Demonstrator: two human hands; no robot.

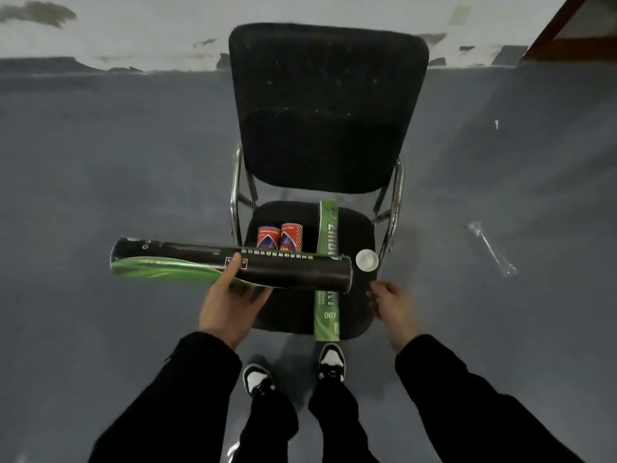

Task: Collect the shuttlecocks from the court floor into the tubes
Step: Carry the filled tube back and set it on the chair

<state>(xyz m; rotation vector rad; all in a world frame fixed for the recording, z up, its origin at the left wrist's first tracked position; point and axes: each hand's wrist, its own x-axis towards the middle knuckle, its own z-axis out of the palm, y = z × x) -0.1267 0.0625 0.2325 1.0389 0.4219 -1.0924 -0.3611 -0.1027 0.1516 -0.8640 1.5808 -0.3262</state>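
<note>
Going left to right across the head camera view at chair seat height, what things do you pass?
Left hand holding the black tube → two red cans → green tube → white cap → right hand → clear plastic piece on the floor.

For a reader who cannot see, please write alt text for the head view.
The left hand holds a black-and-green tube level above a black chair bearing a green tube; the right hand hovers beside the seat.

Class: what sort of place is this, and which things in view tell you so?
Probably an indoor badminton hall: a grey sports floor, shuttlecock tubes on a black chair, one black-and-green tube in the left hand.
</note>
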